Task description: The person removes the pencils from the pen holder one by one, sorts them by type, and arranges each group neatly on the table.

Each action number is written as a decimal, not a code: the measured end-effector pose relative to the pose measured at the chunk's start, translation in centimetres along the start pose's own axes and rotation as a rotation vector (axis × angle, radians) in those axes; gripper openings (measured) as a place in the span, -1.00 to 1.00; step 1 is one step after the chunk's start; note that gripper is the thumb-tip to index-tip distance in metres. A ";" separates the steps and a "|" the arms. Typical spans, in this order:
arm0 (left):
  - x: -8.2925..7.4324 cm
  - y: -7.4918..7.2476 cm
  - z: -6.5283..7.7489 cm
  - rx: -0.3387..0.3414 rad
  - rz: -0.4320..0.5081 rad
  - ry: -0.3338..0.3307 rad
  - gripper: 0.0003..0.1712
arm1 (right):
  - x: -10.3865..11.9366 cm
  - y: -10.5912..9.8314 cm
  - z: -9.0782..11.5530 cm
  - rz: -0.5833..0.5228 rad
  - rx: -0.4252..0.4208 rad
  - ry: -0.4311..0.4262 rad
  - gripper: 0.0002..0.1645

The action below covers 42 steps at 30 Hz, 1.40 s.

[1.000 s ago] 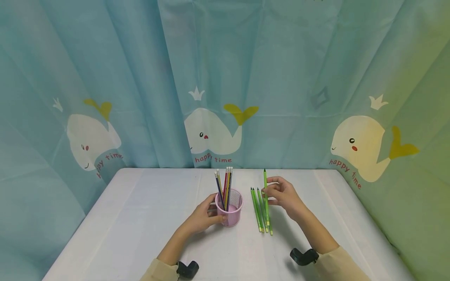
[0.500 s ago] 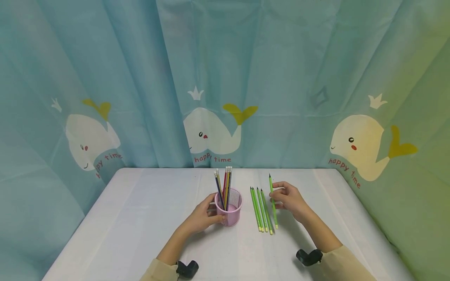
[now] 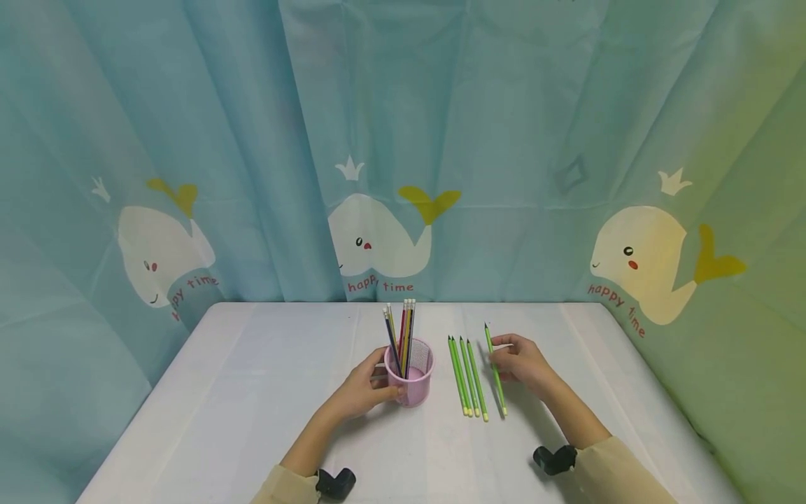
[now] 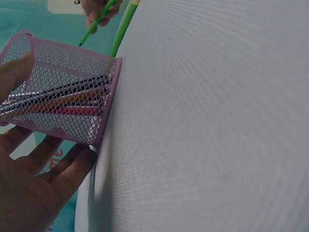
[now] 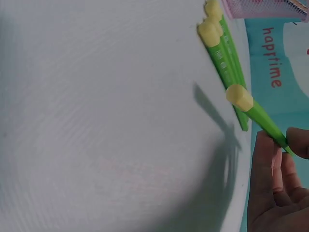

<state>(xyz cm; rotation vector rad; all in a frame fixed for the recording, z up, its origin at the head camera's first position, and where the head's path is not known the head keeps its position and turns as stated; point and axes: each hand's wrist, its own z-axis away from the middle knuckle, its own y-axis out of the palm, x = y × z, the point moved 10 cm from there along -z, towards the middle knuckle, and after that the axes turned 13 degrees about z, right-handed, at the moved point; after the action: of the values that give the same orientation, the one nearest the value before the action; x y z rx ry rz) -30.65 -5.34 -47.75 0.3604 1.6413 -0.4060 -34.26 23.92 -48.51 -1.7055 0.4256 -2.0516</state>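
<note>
A pink mesh pencil cup (image 3: 411, 392) stands on the table, with several pencils (image 3: 408, 339) in blue, yellow and red leaning in it. My left hand (image 3: 362, 388) holds the cup from the left, thumb on the near side and fingers round the far side. My right hand (image 3: 522, 364) pinches a green pencil (image 3: 496, 374) between thumb and fingers. In the right wrist view this pencil (image 5: 263, 118) is lifted off the table, its yellow end toward the camera and its shadow below. Several green pencils (image 3: 467, 381) lie side by side between the cup and my right hand.
The white table (image 3: 264, 392) reaches back to a blue-green curtain (image 3: 516, 140) printed with whales. A green curtain side (image 3: 755, 392) hangs along the right edge. Black wrist cameras (image 3: 554, 460) sit at both sleeves.
My right hand has moved to the right and toward me with the green pencil, away from the other green pencils. My left hand and the cup have stayed in place.
</note>
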 end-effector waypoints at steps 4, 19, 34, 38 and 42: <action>0.0 0.0 0.0 0.001 -0.005 -0.002 -0.11 | -1.0 0.0 -0.4 0.047 -0.023 0.046 -0.51; 0.2 0.0 -0.1 0.002 -0.004 -0.006 -0.11 | -2.0 0.4 -0.7 0.142 -0.054 0.081 -0.54; 0.0 0.1 0.1 -0.001 -0.003 -0.019 -0.11 | 2.8 1.4 0.6 0.139 -0.030 -0.145 -0.51; 0.2 0.0 0.0 -0.004 -0.020 -0.020 -0.10 | 4.8 2.7 1.4 0.095 0.031 -0.240 -0.45; 0.3 -0.1 -0.1 -0.009 -0.026 -0.019 -0.09 | 6.6 4.2 2.1 0.044 0.096 -0.327 -0.36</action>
<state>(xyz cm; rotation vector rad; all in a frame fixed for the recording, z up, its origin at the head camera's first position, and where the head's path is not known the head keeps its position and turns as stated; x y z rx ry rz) -30.77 -5.36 -48.02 0.3272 1.6301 -0.4202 -32.61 17.02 -44.65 -1.9086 0.2517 -1.6913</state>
